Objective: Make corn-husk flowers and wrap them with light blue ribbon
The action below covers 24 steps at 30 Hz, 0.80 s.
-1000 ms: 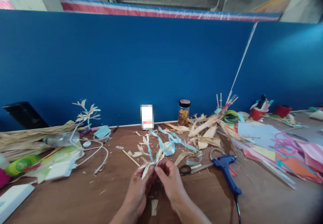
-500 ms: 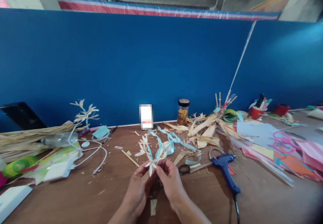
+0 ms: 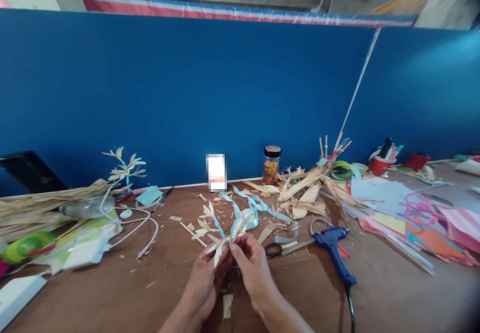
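Between my two hands is a flower spray (image 3: 218, 227) of pale dried-husk petals on a stem wound with light blue ribbon. My left hand (image 3: 205, 278) pinches its lower part from the left, with petals spilling over the fingertips. From the right, my right hand (image 3: 252, 265) closes thumb and fingers on the same base. Loose light blue ribbon (image 3: 252, 218) curls over the table just beyond. The lower end of the stem is hidden by my fingers. A similar finished-looking spray (image 3: 127, 169) stands at the back left.
A blue glue gun (image 3: 335, 253) lies to the right, its cord running to the front edge. Scissors (image 3: 273, 250) lie beside my right hand. Dried husks (image 3: 305, 193), a lidded jar (image 3: 271, 165) and coloured papers (image 3: 382, 198) lie beyond. A white cable (image 3: 152, 223) curls at left.
The flower spray has turned in my fingers, its front petals tipping to the left and its blue stem leaning further left. Both hands keep nearly the same place.
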{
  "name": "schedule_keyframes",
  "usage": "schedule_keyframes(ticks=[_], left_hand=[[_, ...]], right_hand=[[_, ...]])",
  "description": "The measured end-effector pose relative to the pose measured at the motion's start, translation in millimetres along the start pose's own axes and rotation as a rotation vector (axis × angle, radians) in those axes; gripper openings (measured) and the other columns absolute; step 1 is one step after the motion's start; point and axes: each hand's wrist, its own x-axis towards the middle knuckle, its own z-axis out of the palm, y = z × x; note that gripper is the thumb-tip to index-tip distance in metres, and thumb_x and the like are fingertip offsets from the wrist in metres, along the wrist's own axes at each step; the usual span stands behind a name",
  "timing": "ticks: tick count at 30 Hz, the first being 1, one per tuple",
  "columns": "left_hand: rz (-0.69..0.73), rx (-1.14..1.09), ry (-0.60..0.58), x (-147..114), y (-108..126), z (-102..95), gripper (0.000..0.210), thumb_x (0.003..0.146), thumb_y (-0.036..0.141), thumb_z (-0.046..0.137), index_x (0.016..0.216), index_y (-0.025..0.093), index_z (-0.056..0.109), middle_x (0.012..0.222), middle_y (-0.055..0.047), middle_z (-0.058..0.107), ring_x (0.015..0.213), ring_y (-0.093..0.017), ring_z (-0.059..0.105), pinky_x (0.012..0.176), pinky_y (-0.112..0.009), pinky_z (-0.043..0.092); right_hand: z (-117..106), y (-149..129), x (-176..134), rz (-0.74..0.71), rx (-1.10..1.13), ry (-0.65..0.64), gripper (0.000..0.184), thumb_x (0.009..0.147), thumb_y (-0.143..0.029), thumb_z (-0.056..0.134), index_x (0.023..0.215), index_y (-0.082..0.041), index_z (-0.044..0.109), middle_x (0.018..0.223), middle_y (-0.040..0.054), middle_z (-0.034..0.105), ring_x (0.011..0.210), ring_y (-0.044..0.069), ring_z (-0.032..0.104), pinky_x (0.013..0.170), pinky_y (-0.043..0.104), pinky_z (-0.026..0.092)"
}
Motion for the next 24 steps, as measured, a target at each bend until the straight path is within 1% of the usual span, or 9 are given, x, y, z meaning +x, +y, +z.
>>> schedule_keyframes(ticks=[4,9,13,18,24], left_hand=[[0.001,0.008,0.026,-2.2,1.9,3.7,0.015,0.067,0.017,0.067,0.081,0.013,0.066,0.083,-0.006,0.068,0.078,-0.015,0.062,0.072,-0.022,0.048],[0.014,0.012,-0.003,-3.8,3.9,6.1,0.019,0.065,0.015,0.068,0.084,0.013,0.066,0.083,-0.007,0.068,0.080,-0.018,0.062,0.077,-0.027,0.047],[0.013,0.015,0.007,-3.7,3.3,5.0,0.023,0.062,0.015,0.070,0.085,0.012,0.066,0.083,-0.009,0.068,0.081,-0.020,0.062,0.075,-0.029,0.049],[0.013,0.004,0.093,-1.9,1.9,3.0,0.020,0.061,0.015,0.071,0.080,0.012,0.066,0.079,-0.006,0.068,0.075,-0.016,0.063,0.073,-0.024,0.049],[0.003,-0.013,0.104,-1.6,1.8,4.0,0.022,0.059,0.015,0.072,0.080,0.013,0.066,0.077,-0.005,0.068,0.072,-0.015,0.064,0.070,-0.023,0.050]], right_hand=[[0.1,-2.4,0.1,0.003,0.013,0.012,0.011,0.072,-0.026,0.058,0.075,-0.016,0.053,0.069,-0.0003,0.057,0.066,0.014,0.053,0.065,0.025,0.044],[0.5,-4.3,-1.0,0.011,-0.002,0.017,0.012,0.072,-0.026,0.058,0.076,-0.016,0.054,0.070,0.0005,0.058,0.067,0.015,0.054,0.066,0.026,0.044],[0.1,-3.1,-1.7,0.006,-0.012,0.009,0.010,0.073,-0.025,0.057,0.077,-0.016,0.054,0.070,0.0006,0.058,0.067,0.014,0.054,0.066,0.026,0.044],[1.1,-4.9,-2.0,0.020,0.018,0.013,0.013,0.071,-0.028,0.060,0.074,-0.017,0.054,0.068,-0.0007,0.057,0.065,0.013,0.053,0.064,0.024,0.044],[1.9,-6.2,-1.8,0.027,0.015,0.014,0.013,0.070,-0.027,0.061,0.075,-0.016,0.055,0.067,-0.0003,0.057,0.064,0.013,0.053,0.062,0.024,0.044]])
